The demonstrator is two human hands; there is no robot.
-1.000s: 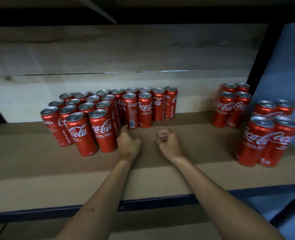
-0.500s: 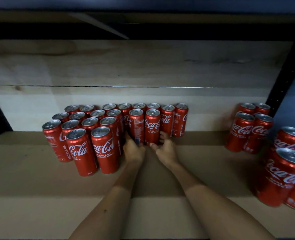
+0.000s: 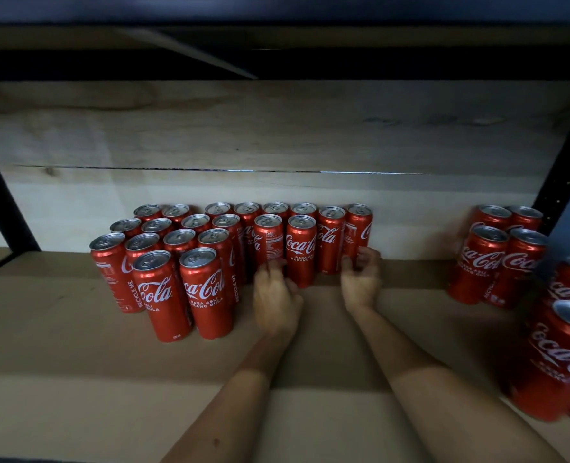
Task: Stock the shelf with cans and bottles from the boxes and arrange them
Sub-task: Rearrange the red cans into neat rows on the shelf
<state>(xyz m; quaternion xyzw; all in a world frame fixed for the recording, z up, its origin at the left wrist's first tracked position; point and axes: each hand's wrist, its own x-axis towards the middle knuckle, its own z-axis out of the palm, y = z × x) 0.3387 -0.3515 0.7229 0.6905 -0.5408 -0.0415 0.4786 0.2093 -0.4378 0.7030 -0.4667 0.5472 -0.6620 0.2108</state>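
A large block of red Coca-Cola cans (image 3: 210, 259) is seen standing upright on the cardboard-lined shelf (image 3: 76, 379), left of centre, set in tight rows reaching back to the pale wooden back panel (image 3: 277, 135). The two nearest cans of the block stand side by side at its front left.

The left hand (image 3: 277, 302) is held at the block's front, its curled fingers touching the foot of the can with its printed panel facing out (image 3: 268, 242). Whether that can is actually pinched cannot be told, as the hand is blurred and the fingertips are seen from behind.

The right hand (image 3: 360, 282) is placed at the right end of the block. Its fingers are curled round the lower part of the end can (image 3: 359, 228), with the thumb against the neighbouring can (image 3: 330, 238); the grip is taken as closed on the end can. Between the two hands a can with its logo forward (image 3: 300, 248) is left standing.

A second group of cans (image 3: 501, 255) is noted at the right, well apart from the block, beside the dark upright post (image 3: 564, 162). Further cans (image 3: 561, 355) are seen nearer the camera at the right edge, partly cut off by the frame.

Both forearms are extended over the shelf from below.
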